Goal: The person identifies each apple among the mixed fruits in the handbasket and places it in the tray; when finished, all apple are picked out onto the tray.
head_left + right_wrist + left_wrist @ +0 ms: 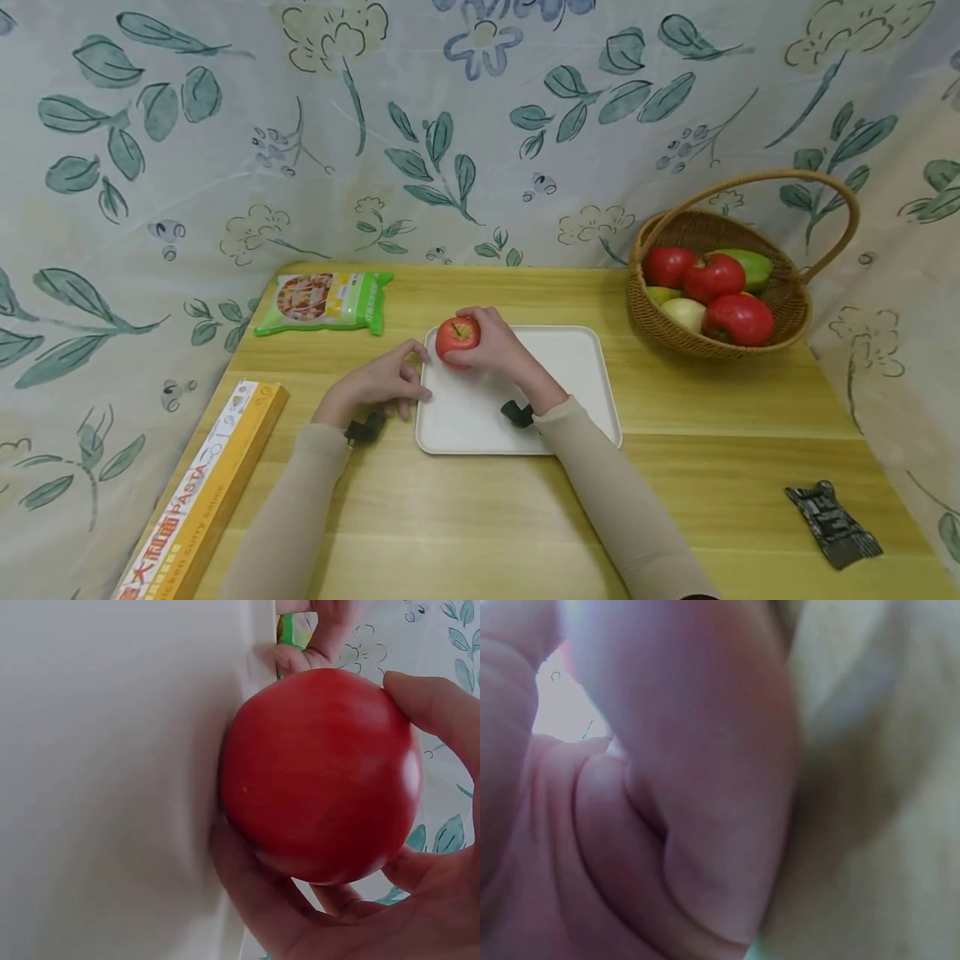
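My right hand (501,350) grips a red apple (456,333) from its right side, at the upper left corner of a white tray (472,425). In the right wrist view the thumb and fingers spread around the apple (322,776), which sits against the tray surface. By the tray's left edge is my left hand (375,383), its fingers loosely bent and apart, with thumb and index tips at the rim. Only blurred fingers and palm of the left hand (682,765) fill the left wrist view.
A wicker basket (675,329) of fruit stands at the back right. A green snack bag (322,302) lies at the back left, and a yellow pasta box (217,492) along the left edge. On the right lies a black wrapped packet (834,525).
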Demonstrator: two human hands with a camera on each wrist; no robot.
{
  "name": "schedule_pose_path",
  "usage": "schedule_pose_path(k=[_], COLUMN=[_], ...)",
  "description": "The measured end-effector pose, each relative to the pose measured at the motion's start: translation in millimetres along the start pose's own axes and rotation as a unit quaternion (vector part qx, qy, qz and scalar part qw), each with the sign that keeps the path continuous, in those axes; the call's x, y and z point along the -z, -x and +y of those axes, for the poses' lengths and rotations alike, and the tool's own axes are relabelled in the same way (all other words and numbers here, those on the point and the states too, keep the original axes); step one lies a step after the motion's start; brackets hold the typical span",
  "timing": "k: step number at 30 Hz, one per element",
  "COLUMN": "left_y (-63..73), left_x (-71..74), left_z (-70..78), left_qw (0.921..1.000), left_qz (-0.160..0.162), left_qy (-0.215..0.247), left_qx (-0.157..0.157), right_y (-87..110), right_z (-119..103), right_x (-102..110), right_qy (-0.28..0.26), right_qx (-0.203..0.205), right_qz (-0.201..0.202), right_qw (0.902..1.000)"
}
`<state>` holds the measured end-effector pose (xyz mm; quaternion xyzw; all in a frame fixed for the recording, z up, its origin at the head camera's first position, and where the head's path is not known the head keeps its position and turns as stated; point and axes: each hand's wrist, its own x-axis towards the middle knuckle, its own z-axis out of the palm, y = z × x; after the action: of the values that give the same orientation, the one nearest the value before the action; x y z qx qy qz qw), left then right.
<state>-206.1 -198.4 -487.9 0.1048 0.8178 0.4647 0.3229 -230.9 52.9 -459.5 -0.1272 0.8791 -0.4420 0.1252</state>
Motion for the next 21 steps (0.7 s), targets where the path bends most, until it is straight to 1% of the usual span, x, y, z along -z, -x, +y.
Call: schedule_pose_path(k=[8,13,15,17,19,21], left_y=[0.2,0.1,0.1,0.1,0.5,1.1], left_x=[-0.6,-0.9,-1.0,-1.2,-1.4,-1.6], left_z=[1.7,1.8,2.1,2.0,2.1,2.1], left_qw=[1.0000,1.0000,1.0000,1.0000,1.0000,1.0000], left_qz=[0.003,0.002,0.002,0.001,0.001,0.001], left_qy=[-0.006,-0.002,-0.002,0.000,0.004,0.007], left_qx=[0.007,0.009,0.008,0.008,0.004,0.003], right_y=[-2.7,0.1,4.1,9.8,17.3,26.3], right_z=[5,3,1,-1,-4,-6], right_x=[-7,-6,-1,8,22,39], right_qy=[0.016,0.018,0.015,0.008,-0.001,-0.010], right_qx=[0.001,0.002,0.003,0.007,0.017,0.029], right_qz=[0.004,-0.002,-0.003,0.004,0.021,0.047], right_qw=[0.9999,0.9998,0.9999,0.9999,0.9996,0.9984])
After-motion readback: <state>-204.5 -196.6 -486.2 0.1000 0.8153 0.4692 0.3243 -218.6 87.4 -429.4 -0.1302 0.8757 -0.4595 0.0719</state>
